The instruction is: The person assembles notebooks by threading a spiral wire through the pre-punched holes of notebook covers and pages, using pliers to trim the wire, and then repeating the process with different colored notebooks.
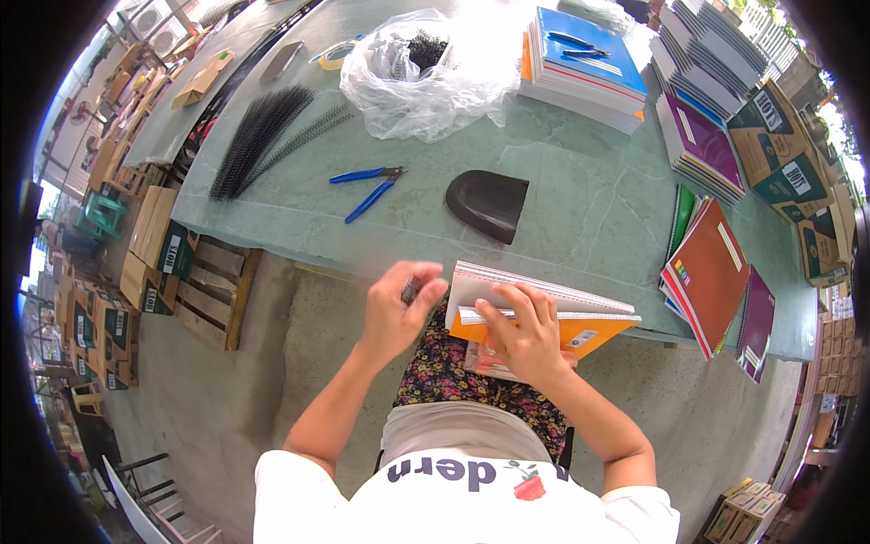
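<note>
At the table's near edge, my right hand (524,334) grips an orange-covered notebook (594,328), its fingers over the top and its white pages fanned apart. Small punched holes run along the page edges. Just left of the notebook, my left hand (399,313) is raised with its fingers curled; a small dark thing shows between thumb and fingers, too blurred to name. Beyond the hands lie blue-handled cutters (370,189) with their handles spread and a dark, curved, round-ended piece (489,204).
Black binding coils (263,136) lie at the far left of the green table (580,218). A clear plastic bag (408,100) holds more coils. Stacked notebooks (580,72) bear another pair of cutters (580,47). A brown notebook (711,276) overhangs the right side, near cardboard boxes (784,150).
</note>
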